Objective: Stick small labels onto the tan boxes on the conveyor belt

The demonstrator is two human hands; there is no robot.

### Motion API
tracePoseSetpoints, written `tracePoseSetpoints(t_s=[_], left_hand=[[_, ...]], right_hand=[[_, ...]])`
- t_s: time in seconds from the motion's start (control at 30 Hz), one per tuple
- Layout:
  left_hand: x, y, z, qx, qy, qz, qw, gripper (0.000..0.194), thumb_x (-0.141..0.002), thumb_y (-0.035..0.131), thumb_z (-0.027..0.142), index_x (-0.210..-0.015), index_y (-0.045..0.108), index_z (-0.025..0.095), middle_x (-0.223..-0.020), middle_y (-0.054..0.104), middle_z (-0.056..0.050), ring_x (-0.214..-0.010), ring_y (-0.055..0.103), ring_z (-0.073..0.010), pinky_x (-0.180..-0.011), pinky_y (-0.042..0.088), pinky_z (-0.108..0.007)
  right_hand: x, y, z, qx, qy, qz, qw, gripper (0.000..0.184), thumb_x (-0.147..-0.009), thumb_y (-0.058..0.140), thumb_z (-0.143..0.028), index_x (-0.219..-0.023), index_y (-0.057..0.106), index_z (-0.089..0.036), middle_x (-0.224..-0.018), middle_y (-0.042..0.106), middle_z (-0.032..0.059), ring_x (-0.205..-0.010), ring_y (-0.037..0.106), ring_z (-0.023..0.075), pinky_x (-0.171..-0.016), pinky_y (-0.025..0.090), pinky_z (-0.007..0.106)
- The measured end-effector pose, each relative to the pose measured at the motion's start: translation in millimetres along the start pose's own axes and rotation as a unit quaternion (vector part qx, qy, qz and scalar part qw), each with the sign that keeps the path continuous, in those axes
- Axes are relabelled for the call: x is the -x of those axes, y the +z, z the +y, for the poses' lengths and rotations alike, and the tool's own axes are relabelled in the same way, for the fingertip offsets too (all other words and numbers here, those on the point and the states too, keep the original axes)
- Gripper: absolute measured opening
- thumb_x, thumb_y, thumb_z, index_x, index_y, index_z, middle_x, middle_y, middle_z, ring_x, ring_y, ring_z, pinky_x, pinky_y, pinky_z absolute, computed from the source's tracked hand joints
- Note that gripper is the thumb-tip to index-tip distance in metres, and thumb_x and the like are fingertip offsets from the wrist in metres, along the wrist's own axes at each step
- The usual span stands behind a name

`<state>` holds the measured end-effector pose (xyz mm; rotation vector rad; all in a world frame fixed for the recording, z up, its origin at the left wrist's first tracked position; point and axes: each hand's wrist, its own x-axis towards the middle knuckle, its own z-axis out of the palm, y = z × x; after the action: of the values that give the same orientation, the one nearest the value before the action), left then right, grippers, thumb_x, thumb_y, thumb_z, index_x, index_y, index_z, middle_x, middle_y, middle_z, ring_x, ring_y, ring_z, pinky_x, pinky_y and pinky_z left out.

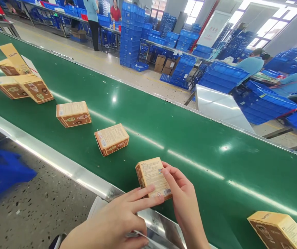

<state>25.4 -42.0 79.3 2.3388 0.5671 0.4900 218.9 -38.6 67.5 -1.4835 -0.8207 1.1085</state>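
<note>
A small cardboard box (152, 176), cream on top with brown sides, lies on the green conveyor belt near its front edge. My right hand (183, 193) grips its right side, thumb and forefinger pressed beside a tiny shiny sticker (160, 171) on the printed face. My left hand (120, 216) reaches in from the lower left, with two fingers stretched flat over the box's lower part. Its other fingers curl around a pale, shiny sheet (153, 242), mostly hidden under the hand.
Similar boxes stand on the belt (190, 138): one (112, 136) close by, another (73, 112) beyond, a cluster (25, 83) at far left, and one (283, 230) at lower right. A metal rail (60, 166) edges the belt. Stacked blue crates (131, 34) and people stand beyond.
</note>
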Motion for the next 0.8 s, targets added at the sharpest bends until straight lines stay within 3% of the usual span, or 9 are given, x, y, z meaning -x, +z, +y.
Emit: tracePoseSetpoints(t_s=[0.1, 0.2, 0.37, 0.5, 0.63, 0.73, 0.8], left_hand=[[-4.1, 6.2, 1.1, -0.004, 0.012, 0.005, 1.0, 0.012, -0.082, 0.076, 0.014, -0.071, 0.074, 0.018, -0.152, 0.049, -0.002, -0.137, 0.051, -0.0258, -0.121, 0.037, -0.032], [-7.0, 12.8, 2.1, -0.012, 0.015, 0.004, 1.0, 0.013, -0.082, 0.077, 0.016, -0.069, 0.073, 0.018, -0.15, 0.051, -0.003, -0.137, 0.051, -0.0268, -0.119, 0.04, -0.032], [-12.6, 23.1, 1.5, -0.01, 0.023, -0.011, 1.0, 0.012, -0.08, 0.079, 0.017, -0.07, 0.074, 0.017, -0.155, 0.044, -0.003, -0.139, 0.048, -0.0294, -0.118, 0.041, -0.035], [-18.2, 28.1, -1.2, -0.014, 0.047, -0.017, 0.999, 0.011, -0.082, 0.078, 0.018, -0.072, 0.074, 0.017, -0.155, 0.045, -0.002, -0.141, 0.046, -0.0286, -0.122, 0.035, -0.036], [-13.3, 30.2, -2.2, 0.027, 0.05, 0.046, 0.997, 0.012, -0.089, 0.07, 0.022, -0.079, 0.074, 0.017, -0.143, 0.059, -0.008, -0.135, 0.053, -0.0273, -0.119, 0.037, -0.039], [-6.2, 27.7, 1.7, 0.131, -0.056, 0.112, 0.983, 0.016, -0.093, 0.064, 0.023, -0.082, 0.074, 0.018, -0.097, 0.079, -0.005, -0.094, 0.072, -0.0185, -0.087, 0.056, -0.026], [-4.8, 24.2, 6.0, 0.187, -0.162, 0.111, 0.963, 0.019, -0.092, 0.062, 0.026, -0.08, 0.075, 0.018, -0.071, 0.075, 0.0, -0.066, 0.067, -0.0133, -0.063, 0.051, -0.021]], right_hand=[[-1.1, -7.6, -1.7, 0.034, -0.012, -0.01, 0.999, 0.044, -0.074, 0.075, -0.063, -0.077, 0.069, -0.019, -0.116, 0.072, 0.0138, -0.077, 0.069, 0.0266, -0.052, 0.054, 0.029], [2.2, -11.2, 0.0, 0.072, -0.029, 0.004, 0.997, 0.042, -0.077, 0.071, -0.062, -0.079, 0.066, -0.021, -0.115, 0.072, 0.0129, -0.078, 0.069, 0.0269, -0.055, 0.055, 0.032], [6.0, -12.3, 7.9, 0.212, -0.083, 0.112, 0.967, 0.036, -0.081, 0.064, -0.057, -0.088, 0.062, -0.023, -0.1, 0.074, 0.0106, -0.093, 0.07, 0.0306, -0.073, 0.054, 0.038], [-2.6, -27.7, 7.8, 0.252, -0.104, 0.169, 0.947, 0.039, -0.084, 0.059, -0.053, -0.107, 0.051, -0.023, -0.085, 0.075, 0.0075, -0.08, 0.072, 0.0285, -0.061, 0.051, 0.034], [6.0, -53.9, -4.9, 0.307, -0.165, 0.19, 0.918, 0.035, -0.088, 0.055, -0.053, -0.104, 0.056, -0.022, -0.089, 0.076, 0.0096, -0.082, 0.073, 0.0288, -0.057, 0.051, 0.032], [33.6, -60.9, -9.6, 0.343, -0.241, 0.12, 0.9, 0.03, -0.097, 0.054, -0.053, -0.1, 0.063, -0.025, -0.096, 0.075, 0.0061, -0.086, 0.072, 0.0251, -0.069, 0.055, 0.031], [53.1, -55.7, -6.5, 0.347, -0.288, 0.013, 0.892, 0.028, -0.102, 0.051, -0.051, -0.105, 0.064, -0.026, -0.095, 0.073, 0.004, -0.083, 0.072, 0.0221, -0.074, 0.057, 0.03]])
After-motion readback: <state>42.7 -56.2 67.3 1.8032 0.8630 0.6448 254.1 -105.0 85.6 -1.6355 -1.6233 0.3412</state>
